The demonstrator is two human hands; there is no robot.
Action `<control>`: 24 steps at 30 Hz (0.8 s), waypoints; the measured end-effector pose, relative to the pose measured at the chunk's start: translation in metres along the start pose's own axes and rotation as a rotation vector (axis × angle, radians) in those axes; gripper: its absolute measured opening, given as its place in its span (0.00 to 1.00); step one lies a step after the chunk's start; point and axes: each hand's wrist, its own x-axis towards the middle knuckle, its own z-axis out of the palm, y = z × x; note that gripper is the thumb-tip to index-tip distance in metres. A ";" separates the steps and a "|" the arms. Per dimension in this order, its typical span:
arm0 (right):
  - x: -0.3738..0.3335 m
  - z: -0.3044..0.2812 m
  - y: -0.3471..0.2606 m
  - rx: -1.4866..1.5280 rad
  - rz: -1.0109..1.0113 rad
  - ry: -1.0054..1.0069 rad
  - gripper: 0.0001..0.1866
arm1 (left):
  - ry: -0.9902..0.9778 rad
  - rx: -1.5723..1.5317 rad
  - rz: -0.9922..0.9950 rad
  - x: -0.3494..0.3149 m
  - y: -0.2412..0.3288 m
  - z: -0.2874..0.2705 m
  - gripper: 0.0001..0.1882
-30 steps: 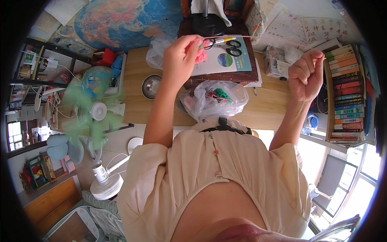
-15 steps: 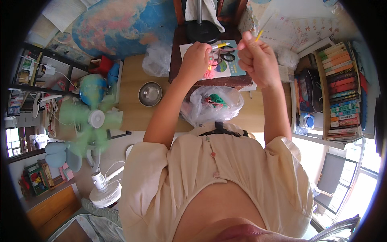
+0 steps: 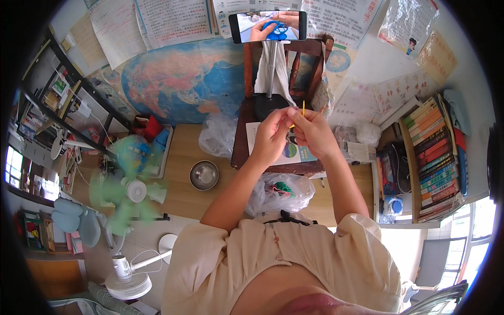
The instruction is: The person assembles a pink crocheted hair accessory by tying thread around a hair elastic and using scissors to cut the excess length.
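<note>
My left hand (image 3: 272,137) and my right hand (image 3: 314,135) meet in front of my chest, fingertips pinched close together. From between the right fingers a thin yellow stick (image 3: 303,108) points upward; another short bit of yellow shows lower down beside the left fingertips. What the left fingers pinch is too small and covered to make out. Behind the hands, a booklet (image 3: 254,134) lies on a dark wooden chair (image 3: 241,137). The black-handled scissors on it are mostly hidden by my hands.
A phone (image 3: 269,27) on a black-based stand (image 3: 271,73) shows hands with blue yarn. Below my hands sits a clear plastic bag (image 3: 262,197) with green and red contents. A metal bowl (image 3: 204,175) and a spinning green fan (image 3: 137,191) are at left, bookshelves (image 3: 436,157) at right.
My hands, apart before, have come together at the fingertips. The view has tilted up, bringing in the phone. The pink yarn that hung by my left hand is no longer plainly visible.
</note>
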 end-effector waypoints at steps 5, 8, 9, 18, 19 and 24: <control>-0.004 -0.002 0.000 -0.138 0.038 0.043 0.20 | 0.003 0.024 -0.139 -0.005 0.010 -0.013 0.06; -0.001 -0.007 -0.006 -0.024 0.033 0.017 0.18 | 0.068 -0.033 -0.193 -0.003 0.020 -0.013 0.07; -0.003 -0.009 -0.003 0.036 0.043 0.005 0.15 | 0.069 -0.015 -0.246 -0.010 0.023 -0.015 0.07; 0.006 0.002 -0.001 -0.369 -0.229 0.114 0.13 | 0.108 0.045 -0.200 -0.007 0.022 -0.019 0.09; 0.006 0.001 0.002 -0.400 -0.241 0.110 0.14 | 0.130 0.090 -0.181 -0.008 0.021 -0.017 0.09; 0.002 0.002 0.000 0.160 -0.117 0.089 0.12 | 0.259 0.053 -0.271 -0.006 0.037 -0.012 0.11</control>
